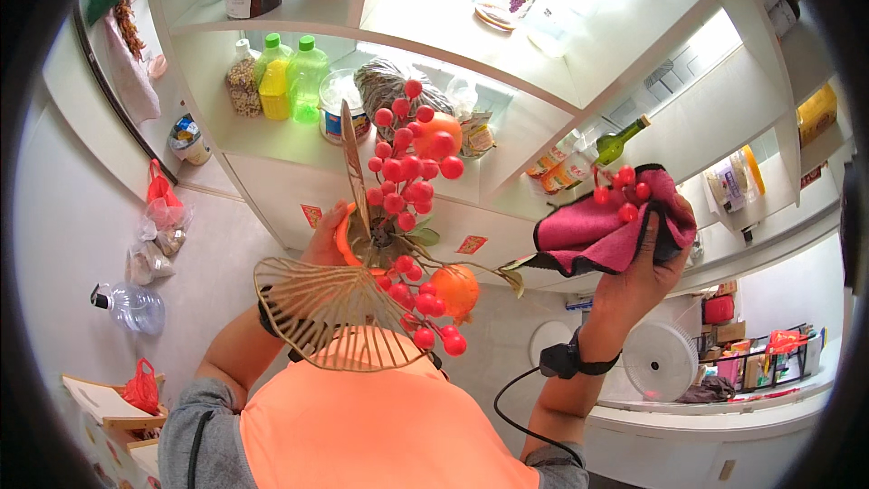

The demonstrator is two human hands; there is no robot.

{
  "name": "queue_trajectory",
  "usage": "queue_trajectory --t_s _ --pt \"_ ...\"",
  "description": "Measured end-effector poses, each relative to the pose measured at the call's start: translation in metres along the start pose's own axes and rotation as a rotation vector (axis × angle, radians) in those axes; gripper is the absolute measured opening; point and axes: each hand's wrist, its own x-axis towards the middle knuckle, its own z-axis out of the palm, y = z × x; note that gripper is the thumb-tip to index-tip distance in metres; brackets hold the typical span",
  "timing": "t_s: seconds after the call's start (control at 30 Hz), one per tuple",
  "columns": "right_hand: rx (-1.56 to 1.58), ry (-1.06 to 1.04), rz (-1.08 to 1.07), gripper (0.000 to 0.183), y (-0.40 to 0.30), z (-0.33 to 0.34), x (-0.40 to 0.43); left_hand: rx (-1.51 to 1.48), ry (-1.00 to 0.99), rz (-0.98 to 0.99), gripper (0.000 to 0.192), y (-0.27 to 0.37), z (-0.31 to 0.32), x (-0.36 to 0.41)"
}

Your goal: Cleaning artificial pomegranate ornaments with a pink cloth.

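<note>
My left hand (326,236) holds an orange vase (347,239) at its side, close before my chest. The vase bears an artificial arrangement: red berries (411,168), orange pomegranate-like fruits (453,291), green leaves and a gold fan-shaped wire leaf (339,309). Raised at the right, my right hand (648,265) grips a pink cloth with black edging (577,234). A smaller sprig of red berries (628,193) lies against the cloth; a thin stem reaches from the arrangement towards the cloth's lower left tip. The fingers of my left hand are partly hidden behind the vase.
Ahead stands a white shelf unit (421,180) holding plastic bottles (275,85), a bucket (339,119), a green glass bottle (621,140) and a lidded jar (733,180). A white fan (660,361) stands at the right. Bags (148,261) and a large clear bottle (138,309) lie at the left.
</note>
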Motion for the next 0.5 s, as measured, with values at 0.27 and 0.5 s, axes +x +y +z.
queue_trajectory --t_s 0.27,0.5 --pt "0.131 0.233 0.04 0.026 0.008 0.005 -0.008 -0.076 0.012 -0.003 0.06 -0.004 -0.005 0.006" --pt "0.004 0.326 -0.205 0.029 0.006 0.016 -0.005 -0.066 0.007 -0.01 0.061 0.004 -0.003 0.002"
